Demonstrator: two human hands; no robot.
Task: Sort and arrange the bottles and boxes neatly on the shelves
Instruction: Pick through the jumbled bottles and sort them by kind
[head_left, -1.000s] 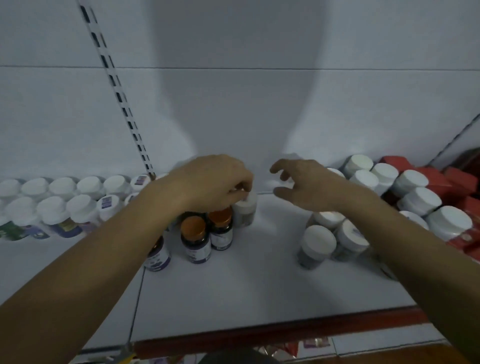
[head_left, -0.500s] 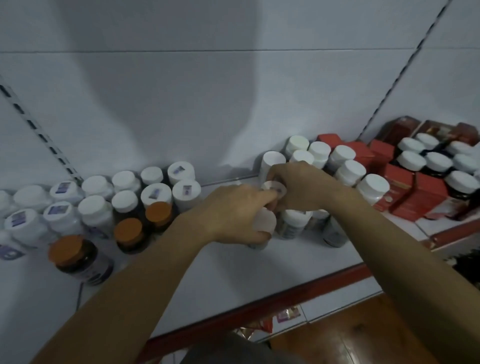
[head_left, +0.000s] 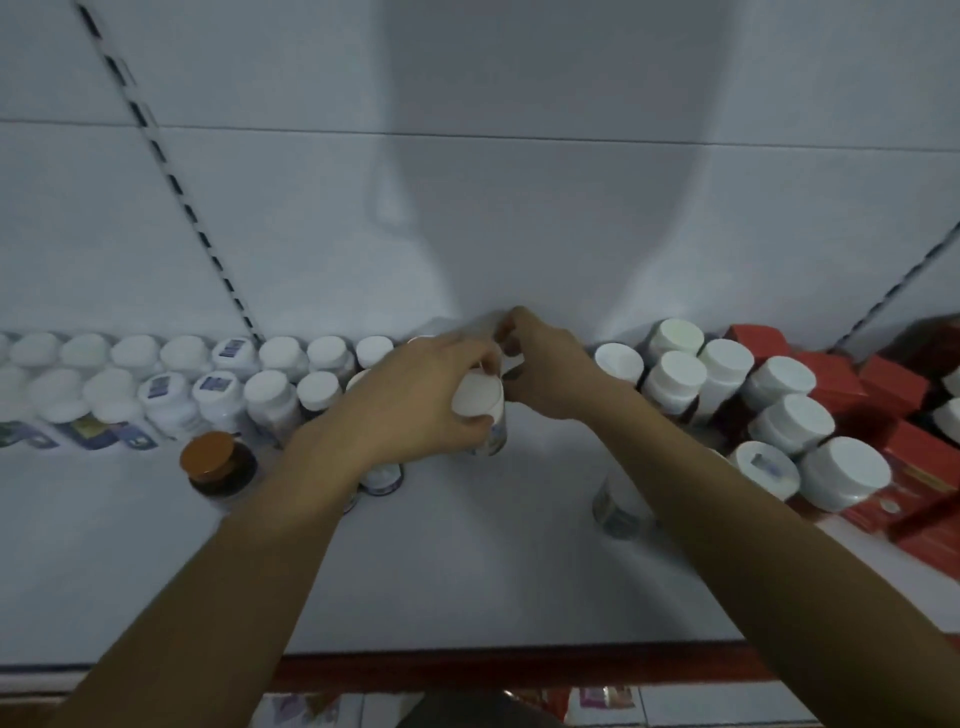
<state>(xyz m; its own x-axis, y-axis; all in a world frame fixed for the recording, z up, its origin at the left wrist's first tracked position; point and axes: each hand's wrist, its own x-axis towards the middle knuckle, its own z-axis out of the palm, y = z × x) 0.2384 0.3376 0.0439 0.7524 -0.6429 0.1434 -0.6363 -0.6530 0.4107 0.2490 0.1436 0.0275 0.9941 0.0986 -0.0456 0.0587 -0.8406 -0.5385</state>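
Observation:
My left hand (head_left: 415, 405) grips a white-capped bottle (head_left: 479, 397) above the middle of the white shelf (head_left: 467, 561). My right hand (head_left: 545, 369) is just behind and right of it. Its fingers curl round a second bottle that they almost wholly hide. Two rows of white-capped bottles (head_left: 270, 384) line the back left. An orange-capped dark bottle (head_left: 210, 460) stands in front of them. More white-capped bottles (head_left: 722, 364) cluster at the right, and one bottle (head_left: 618, 506) stands partly behind my right forearm. Red boxes (head_left: 893, 387) fill the far right.
The shelf's red front edge (head_left: 519, 670) runs below my forearms. A slotted upright (head_left: 171, 182) climbs the white back wall at the left, and another upright (head_left: 904, 280) at the right. A lower shelf with packets (head_left: 602, 699) shows under the edge.
The view has swung back left. Both hands have moved toward the back wall, the left one still holding its white-capped bottle, now further from the right-hand cluster.

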